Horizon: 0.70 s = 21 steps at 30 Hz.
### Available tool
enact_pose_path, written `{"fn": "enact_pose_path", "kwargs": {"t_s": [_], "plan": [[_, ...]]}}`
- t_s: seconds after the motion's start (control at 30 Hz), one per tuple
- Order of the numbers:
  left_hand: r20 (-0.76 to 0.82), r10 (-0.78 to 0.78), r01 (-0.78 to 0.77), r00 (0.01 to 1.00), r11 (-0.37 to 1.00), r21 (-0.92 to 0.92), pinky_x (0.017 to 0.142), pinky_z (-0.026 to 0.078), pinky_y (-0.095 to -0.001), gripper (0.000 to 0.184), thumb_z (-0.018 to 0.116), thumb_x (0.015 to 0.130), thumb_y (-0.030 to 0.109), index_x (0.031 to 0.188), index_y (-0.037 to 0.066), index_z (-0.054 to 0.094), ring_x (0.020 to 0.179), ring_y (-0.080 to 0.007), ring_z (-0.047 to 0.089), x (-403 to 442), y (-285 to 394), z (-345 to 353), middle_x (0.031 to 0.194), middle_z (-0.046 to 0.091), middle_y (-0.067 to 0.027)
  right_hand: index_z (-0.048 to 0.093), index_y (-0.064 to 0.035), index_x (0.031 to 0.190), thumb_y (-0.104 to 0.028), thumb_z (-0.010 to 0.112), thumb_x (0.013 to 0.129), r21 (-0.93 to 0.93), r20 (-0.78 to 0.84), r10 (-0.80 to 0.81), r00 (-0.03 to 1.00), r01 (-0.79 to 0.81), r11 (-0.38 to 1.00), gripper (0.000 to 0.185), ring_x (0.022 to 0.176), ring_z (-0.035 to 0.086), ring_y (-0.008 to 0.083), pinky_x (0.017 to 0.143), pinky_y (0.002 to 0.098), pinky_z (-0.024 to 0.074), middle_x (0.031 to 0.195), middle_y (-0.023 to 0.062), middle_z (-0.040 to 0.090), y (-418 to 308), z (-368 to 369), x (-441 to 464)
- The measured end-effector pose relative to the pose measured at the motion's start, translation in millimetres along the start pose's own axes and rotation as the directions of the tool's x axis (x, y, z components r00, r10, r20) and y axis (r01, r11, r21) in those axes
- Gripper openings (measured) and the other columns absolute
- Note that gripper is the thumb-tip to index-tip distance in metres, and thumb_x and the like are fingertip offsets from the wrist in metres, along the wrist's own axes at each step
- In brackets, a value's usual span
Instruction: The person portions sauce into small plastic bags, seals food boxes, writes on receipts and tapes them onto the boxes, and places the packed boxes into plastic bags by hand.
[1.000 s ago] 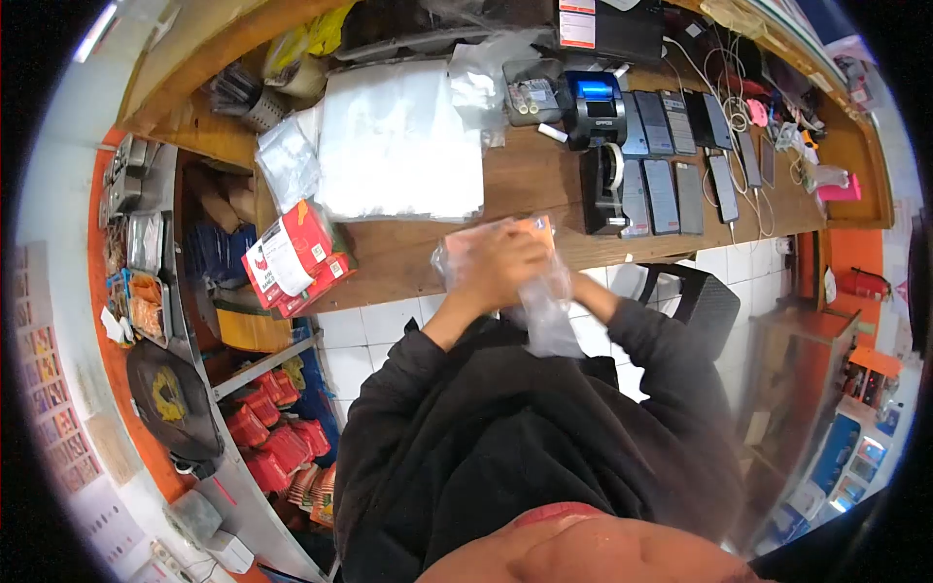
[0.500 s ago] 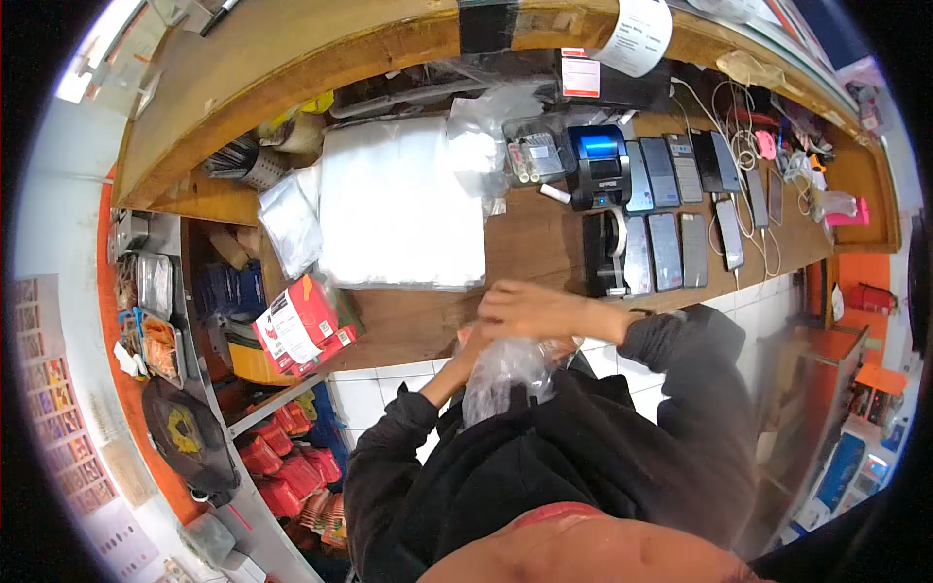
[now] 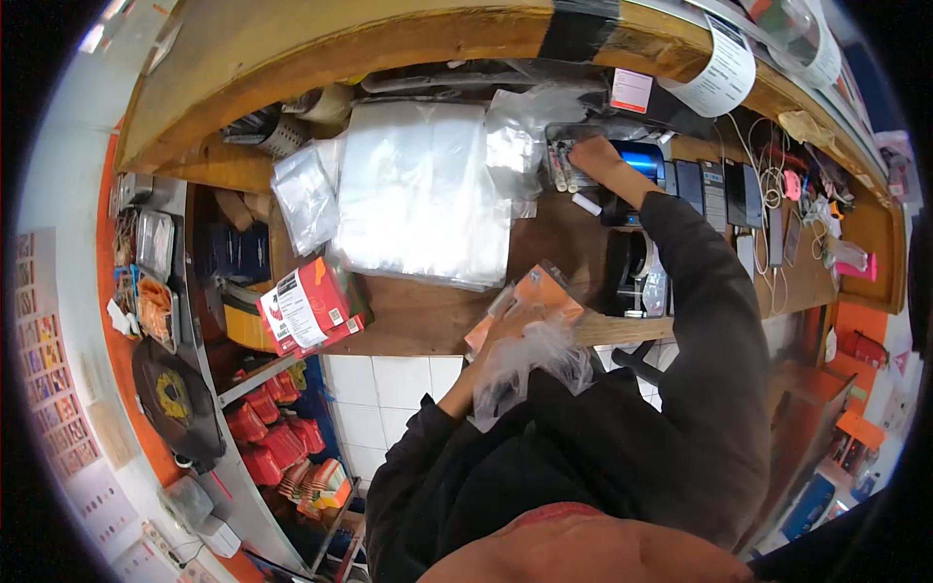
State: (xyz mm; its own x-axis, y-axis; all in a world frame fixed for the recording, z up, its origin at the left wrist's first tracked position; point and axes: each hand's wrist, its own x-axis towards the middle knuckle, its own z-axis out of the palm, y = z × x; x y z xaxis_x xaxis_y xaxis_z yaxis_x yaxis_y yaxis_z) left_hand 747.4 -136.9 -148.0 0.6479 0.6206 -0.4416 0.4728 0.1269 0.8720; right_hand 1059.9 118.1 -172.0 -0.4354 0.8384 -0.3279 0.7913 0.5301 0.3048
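Observation:
At the desk's front edge my left hand (image 3: 505, 335) is closed around an orange packet (image 3: 549, 293) in clear plastic. Loose transparent wrap (image 3: 539, 364) hangs from it over my lap. My right hand (image 3: 595, 157) reaches into a small clear tray (image 3: 556, 131) at the back of the desk, left of the blue-topped printer (image 3: 641, 160); its fingertips are too small and hidden to tell what they touch. Small cylindrical items (image 3: 561, 167) lie beside that hand. A white stick-like piece (image 3: 586, 204) rests in front of the tray.
Large clear plastic sheets (image 3: 423, 194) cover the desk's left part, with smaller bags (image 3: 304, 199) beside them. A red box (image 3: 309, 309) sits at the front left. A black tape dispenser (image 3: 630, 277), phones (image 3: 714, 194) and cables (image 3: 768, 165) are on the right. A wooden shelf edge (image 3: 389, 53) overhangs the back.
My right hand has left the packet and moved up and back to the small tray. The orange packet, earlier largely covered, now shows under my left hand. The camera view has shifted.

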Motion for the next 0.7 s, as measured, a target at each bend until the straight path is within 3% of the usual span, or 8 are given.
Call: {"fn": "enact_pose_path", "kwargs": {"t_s": [0.23, 0.3, 0.33, 0.37, 0.43, 0.5, 0.6, 0.7], "plan": [[-0.229, -0.132, 0.124, 0.964, 0.991, -0.052, 0.08, 0.04, -0.0332, 0.032, 0.058, 0.082, 0.031, 0.102, 0.006, 0.06, 0.087, -0.0209, 0.053, -38, -7, -23, 0.09, 0.058, -0.0039, 0.068, -0.0034, 0.079, -0.007, 0.058, 0.078, -0.029, -0.266, 0.283, 0.922, -0.301, 0.953, 0.011, 0.079, 0.066, 0.028, 0.065, 0.0396, 0.0553, 0.095, 0.0171, 0.063, -20, -87, -60], [-0.29, -0.188, 0.181, 0.938, 0.982, -0.052, 0.079, 0.04, -0.0323, 0.032, 0.057, 0.082, 0.031, 0.102, 0.006, 0.06, 0.086, -0.0204, 0.053, -44, -11, -34, 0.089, 0.057, -0.0039, 0.064, 0.0017, 0.079, -0.004, 0.056, 0.079, 0.415, -0.297, 0.439, 0.848, -0.3, 0.859, 0.011, 0.083, 0.064, 0.0297, 0.068, 0.04, 0.0541, 0.095, 0.0212, 0.058, -33, -107, -88], [-0.307, -0.213, 0.21, 0.927, 0.977, -0.046, 0.079, 0.041, -0.0319, 0.033, 0.057, 0.083, 0.031, 0.102, 0.006, 0.06, 0.085, -0.0202, 0.053, -45, -14, -38, 0.089, 0.057, -0.0039, 0.063, 0.0038, 0.083, -0.003, 0.057, 0.078, 0.606, -0.389, 0.382, 0.838, -0.08, 0.792, 0.01, 0.081, 0.062, 0.0317, 0.068, 0.0394, 0.0518, 0.092, 0.0219, 0.059, -44, -107, -98], [-0.324, -0.235, 0.236, 0.916, 0.971, -0.035, 0.078, 0.041, -0.0314, 0.033, 0.057, 0.083, 0.032, 0.103, 0.006, 0.059, 0.084, -0.02, 0.053, -45, -17, -42, 0.088, 0.057, -0.0039, 0.065, 0.0014, 0.085, -0.005, 0.06, 0.08, 0.788, -0.406, 0.426, 0.808, 0.074, 0.611, 0.009, 0.076, 0.064, 0.0268, 0.068, 0.0364, 0.0502, 0.087, 0.018, 0.063, -71, -122, -108], [-0.355, -0.23, 0.229, 0.906, 0.972, -0.044, 0.077, 0.041, -0.0305, 0.033, 0.056, 0.084, 0.032, 0.103, 0.005, 0.059, 0.083, -0.0195, 0.053, -37, -27, -45, 0.087, 0.056, -0.0039, 0.063, 0.0022, 0.085, -0.001, 0.062, 0.084, 0.999, -0.032, 0.444, 0.895, 0.02, 0.032, 0.004, 0.078, 0.065, 0.0125, 0.068, 0.0268, 0.052, 0.088, 0.0095, 0.068, -135, -140, -125], [-0.421, -0.164, 0.131, 0.892, 0.986, -0.106, 0.075, 0.041, -0.0299, 0.031, 0.054, 0.086, 0.033, 0.099, 0.005, 0.059, 0.079, -0.019, 0.052, -28, -36, -43, 0.083, 0.054, -0.0033, 0.06, 0.003, 0.09, 0.002, 0.062, 0.085, 0.858, 0.022, 0.442, 0.897, 0.21, -0.468, 0.006, 0.077, 0.067, 0.0164, 0.068, 0.0287, 0.0546, 0.087, 0.0126, 0.068, -200, -129, -122], [-0.545, -0.019, -0.114, 0.838, 0.971, -0.209, 0.071, 0.039, -0.0294, 0.03, 0.049, 0.091, 0.033, 0.089, 0.005, 0.058, 0.068, -0.0185, 0.048, -26, -35, -31, 0.072, 0.048, -0.0017, 0.06, 0.0023, 0.087, 0.004, 0.061, 0.085, 0.725, 0.066, 0.505, 0.86, 0.306, -0.616, 0.003, 0.069, 0.064, 0.014, 0.062, 0.0272, 0.0533, 0.083, 0.0106, 0.067, -273, -106, -110], [-0.54, -0.318, -0.032, 0.779, 0.84, -0.542, 0.068, 0.037, -0.0284, 0.044, 0.044, 0.093, 0.043, 0.082, 0.003, 0.057, 0.068, -0.0143, 0.044, -28, -11, -30, 0.07, 0.048, -0.0031, 0.064, 0.0005, 0.087, 0.001, 0.064, 0.083, 0.545, 0.256, 0.502, 0.826, 0.306, -0.781, 0.004, 0.064, 0.059, 0.0106, 0.061, 0.0259, 0.0508, 0.082, 0.0087, 0.066, -311, -100, -112]]}}
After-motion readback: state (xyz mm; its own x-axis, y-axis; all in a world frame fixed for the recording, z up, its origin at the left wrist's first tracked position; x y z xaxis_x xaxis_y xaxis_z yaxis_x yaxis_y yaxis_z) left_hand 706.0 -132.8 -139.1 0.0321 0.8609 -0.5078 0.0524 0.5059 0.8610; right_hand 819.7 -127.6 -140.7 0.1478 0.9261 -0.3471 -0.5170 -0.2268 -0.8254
